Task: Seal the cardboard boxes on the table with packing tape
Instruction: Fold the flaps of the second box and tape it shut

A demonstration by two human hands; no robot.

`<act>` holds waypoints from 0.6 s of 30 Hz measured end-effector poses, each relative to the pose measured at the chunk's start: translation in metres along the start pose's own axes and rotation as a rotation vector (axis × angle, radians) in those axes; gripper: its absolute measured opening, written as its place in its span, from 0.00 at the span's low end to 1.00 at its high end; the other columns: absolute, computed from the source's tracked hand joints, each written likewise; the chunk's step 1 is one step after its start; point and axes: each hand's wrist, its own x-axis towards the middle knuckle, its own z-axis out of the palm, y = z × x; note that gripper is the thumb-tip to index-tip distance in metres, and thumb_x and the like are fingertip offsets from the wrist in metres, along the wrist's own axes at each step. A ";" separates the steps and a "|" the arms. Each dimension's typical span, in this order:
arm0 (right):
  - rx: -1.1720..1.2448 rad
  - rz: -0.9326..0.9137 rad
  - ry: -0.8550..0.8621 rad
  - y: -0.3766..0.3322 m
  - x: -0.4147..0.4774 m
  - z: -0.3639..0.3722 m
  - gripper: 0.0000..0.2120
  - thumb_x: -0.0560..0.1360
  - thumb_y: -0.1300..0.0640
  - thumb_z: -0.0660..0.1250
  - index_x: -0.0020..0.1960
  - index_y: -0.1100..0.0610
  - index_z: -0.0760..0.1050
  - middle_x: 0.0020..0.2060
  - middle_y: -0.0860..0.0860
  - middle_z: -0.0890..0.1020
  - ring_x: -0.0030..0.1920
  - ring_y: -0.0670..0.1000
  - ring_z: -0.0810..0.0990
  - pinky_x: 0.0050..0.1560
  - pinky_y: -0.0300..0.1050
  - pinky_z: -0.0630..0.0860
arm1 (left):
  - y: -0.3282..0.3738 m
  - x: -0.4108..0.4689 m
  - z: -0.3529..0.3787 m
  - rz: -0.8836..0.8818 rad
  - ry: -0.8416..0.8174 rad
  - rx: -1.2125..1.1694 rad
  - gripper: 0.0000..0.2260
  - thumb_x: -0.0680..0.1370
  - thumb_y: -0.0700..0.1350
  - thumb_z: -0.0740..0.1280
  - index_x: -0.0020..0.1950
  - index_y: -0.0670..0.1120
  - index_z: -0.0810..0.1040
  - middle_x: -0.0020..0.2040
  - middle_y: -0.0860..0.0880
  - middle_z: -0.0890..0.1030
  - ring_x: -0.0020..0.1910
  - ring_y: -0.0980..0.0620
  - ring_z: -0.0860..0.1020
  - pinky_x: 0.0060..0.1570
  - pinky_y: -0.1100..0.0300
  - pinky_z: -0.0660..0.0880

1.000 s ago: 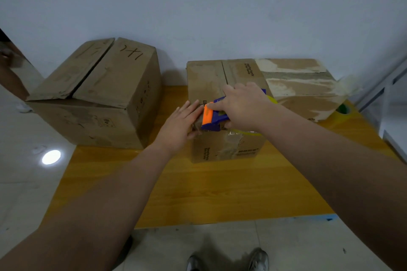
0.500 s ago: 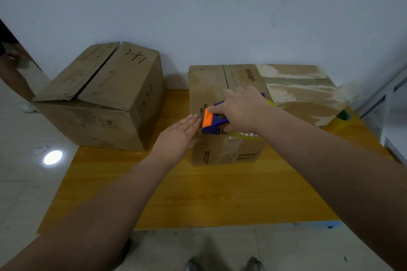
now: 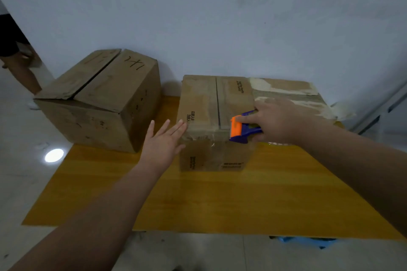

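Observation:
A small cardboard box (image 3: pixel 202 103) stands in the middle of the wooden table (image 3: pixel 198 200), its top flaps meeting at a centre seam. My right hand (image 3: pixel 277 120) grips a blue and orange tape dispenser (image 3: pixel 241 128) at the box's front right top edge. My left hand (image 3: pixel 164 141) is flat with fingers spread, its fingertips at the box's front left top corner. A larger box (image 3: pixel 103 99) with an open seam on top sits to the left. A third box (image 3: pixel 293 94) with torn paper tape stands behind my right hand.
The wall runs close behind the boxes. A person's arm (image 3: pixel 24 68) shows at the far left edge. A bright light spot (image 3: pixel 54 155) reflects on the floor left of the table. Something blue (image 3: pixel 308 241) lies under the table's front right edge.
My right hand has carried the dispenser to the right along the box's front top edge. My left hand slid left off the box top, to its left corner. The camera view tilted up.

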 end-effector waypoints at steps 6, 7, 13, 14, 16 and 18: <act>-0.024 -0.029 0.024 -0.002 0.016 0.009 0.29 0.75 0.36 0.61 0.73 0.36 0.56 0.56 0.53 0.73 0.54 0.56 0.74 0.52 0.51 0.73 | 0.002 0.000 -0.002 -0.031 -0.019 0.023 0.29 0.80 0.58 0.55 0.77 0.57 0.46 0.76 0.58 0.51 0.76 0.51 0.50 0.71 0.43 0.39; -0.031 -0.033 0.024 -0.002 0.017 0.011 0.29 0.75 0.36 0.61 0.73 0.36 0.56 0.56 0.53 0.73 0.54 0.56 0.74 0.51 0.50 0.72 | 0.003 0.000 -0.001 -0.036 -0.015 0.017 0.28 0.80 0.58 0.56 0.77 0.57 0.46 0.76 0.58 0.52 0.76 0.51 0.50 0.71 0.43 0.38; 0.016 -0.049 0.000 0.003 0.022 0.011 0.27 0.75 0.38 0.62 0.72 0.36 0.58 0.55 0.52 0.73 0.53 0.55 0.74 0.46 0.47 0.67 | 0.011 0.000 -0.003 -0.049 -0.018 0.044 0.29 0.80 0.59 0.55 0.77 0.55 0.46 0.77 0.56 0.51 0.76 0.50 0.49 0.70 0.45 0.37; 0.013 -0.058 -0.004 0.002 0.023 0.009 0.26 0.75 0.38 0.62 0.71 0.36 0.60 0.53 0.52 0.74 0.53 0.55 0.75 0.45 0.46 0.66 | 0.015 0.000 -0.004 -0.055 -0.017 0.067 0.29 0.80 0.59 0.55 0.77 0.54 0.46 0.77 0.55 0.52 0.76 0.50 0.48 0.70 0.45 0.36; -0.005 -0.079 -0.012 0.001 0.026 0.006 0.23 0.75 0.40 0.63 0.69 0.36 0.63 0.48 0.51 0.72 0.50 0.54 0.75 0.43 0.46 0.66 | 0.024 0.000 -0.006 -0.076 0.001 0.106 0.30 0.80 0.60 0.54 0.77 0.51 0.47 0.77 0.52 0.52 0.76 0.50 0.46 0.71 0.46 0.36; -0.012 -0.094 -0.017 0.001 0.028 0.002 0.21 0.75 0.41 0.64 0.68 0.37 0.66 0.44 0.49 0.69 0.46 0.53 0.73 0.43 0.46 0.68 | 0.037 0.002 -0.008 -0.069 0.018 0.107 0.31 0.80 0.60 0.54 0.77 0.50 0.47 0.77 0.51 0.51 0.76 0.50 0.44 0.70 0.47 0.34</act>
